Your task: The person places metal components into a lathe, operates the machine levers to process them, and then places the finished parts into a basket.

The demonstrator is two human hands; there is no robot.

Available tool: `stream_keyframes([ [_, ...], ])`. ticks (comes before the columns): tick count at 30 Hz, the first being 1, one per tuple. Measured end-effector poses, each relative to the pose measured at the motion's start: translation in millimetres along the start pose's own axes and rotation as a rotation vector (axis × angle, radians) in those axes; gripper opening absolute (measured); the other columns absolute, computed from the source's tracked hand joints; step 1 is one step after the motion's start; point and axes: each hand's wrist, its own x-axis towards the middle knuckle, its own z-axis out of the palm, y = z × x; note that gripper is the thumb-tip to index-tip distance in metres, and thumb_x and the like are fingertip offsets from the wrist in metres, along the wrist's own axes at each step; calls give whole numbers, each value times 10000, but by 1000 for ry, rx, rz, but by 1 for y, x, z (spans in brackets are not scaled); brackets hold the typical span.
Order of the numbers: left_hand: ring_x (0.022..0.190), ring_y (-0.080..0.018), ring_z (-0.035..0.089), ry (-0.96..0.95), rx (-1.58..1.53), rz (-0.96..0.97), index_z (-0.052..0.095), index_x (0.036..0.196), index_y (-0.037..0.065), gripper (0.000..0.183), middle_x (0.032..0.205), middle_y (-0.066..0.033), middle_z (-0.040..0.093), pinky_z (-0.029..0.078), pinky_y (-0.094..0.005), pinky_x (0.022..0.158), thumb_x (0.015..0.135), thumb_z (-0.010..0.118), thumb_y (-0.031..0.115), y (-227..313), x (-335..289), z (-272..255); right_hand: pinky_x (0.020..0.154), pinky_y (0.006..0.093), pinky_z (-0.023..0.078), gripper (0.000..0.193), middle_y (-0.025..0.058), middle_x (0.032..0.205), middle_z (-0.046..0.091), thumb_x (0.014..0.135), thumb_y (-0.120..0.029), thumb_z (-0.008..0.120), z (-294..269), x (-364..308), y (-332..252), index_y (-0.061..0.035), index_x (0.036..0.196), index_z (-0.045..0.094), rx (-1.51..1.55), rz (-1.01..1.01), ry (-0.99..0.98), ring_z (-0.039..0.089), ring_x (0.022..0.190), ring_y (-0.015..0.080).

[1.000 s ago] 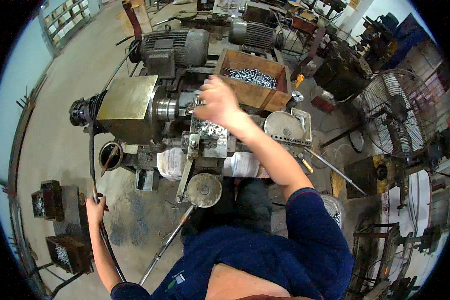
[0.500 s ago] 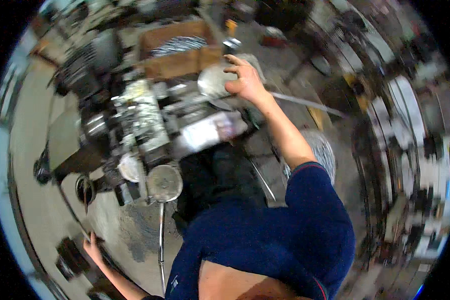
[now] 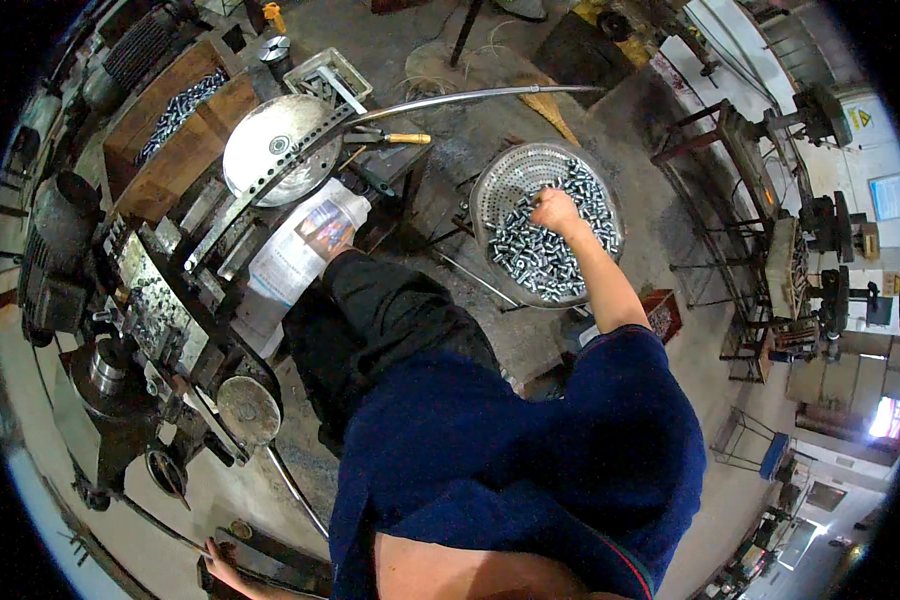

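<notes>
Right hand in the parts basket, left hand low at the lever.

The right hand (image 3: pixel 555 210) is closed among the small metal cylinders (image 3: pixel 535 255), gripping some of them, inside the round perforated basket (image 3: pixel 510 175) on the floor to the person's right. The left hand (image 3: pixel 222 567), at the lower edge, is curled around a long metal lever (image 3: pixel 295 490). Left of the basket stands the machine (image 3: pixel 150 310), with a round metal disc (image 3: pixel 270 145) and a wooden box of parts (image 3: pixel 165 115) beyond.
</notes>
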Motion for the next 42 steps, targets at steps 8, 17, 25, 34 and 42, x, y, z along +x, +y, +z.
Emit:
stream_keyframes([
  [8,462,-138,504,-36,86,-56,571,986,-38,369,631,-101,586,400,-259,435,837,617,297,0,13,-8,856,348,457,278,166,1056,582,621,-202,572,13,10,-22,-29,815,673,-260,-252,-93,553,997,296],
  [17,425,-126,479,-27,-13,-48,549,927,-58,366,578,-104,564,363,-256,406,829,631,285,-7,16,-6,935,366,395,328,121,1103,552,661,-238,585,2,15,-31,-47,916,665,-458,-404,-6,481,1086,262],
  [25,575,-173,580,-130,428,20,542,1057,-47,411,642,-115,565,456,-322,508,839,606,295,-17,18,-24,887,343,441,346,141,1086,577,625,-253,611,-9,20,-54,-39,889,671,-155,-216,-21,523,1054,270],
  [34,775,-140,586,-233,-187,455,579,1067,-59,309,812,-72,632,440,-270,752,883,543,187,244,-109,125,898,345,402,406,133,1050,565,515,-137,613,-112,-120,-298,-73,909,691,966,-1285,-235,537,1009,285],
  [42,686,-219,630,-1077,-997,101,563,930,-15,340,792,-144,635,502,-306,648,927,450,306,280,-154,218,821,340,422,373,125,1026,550,506,-41,582,-154,-222,-430,-47,866,678,1099,-1760,-261,515,950,271],
])
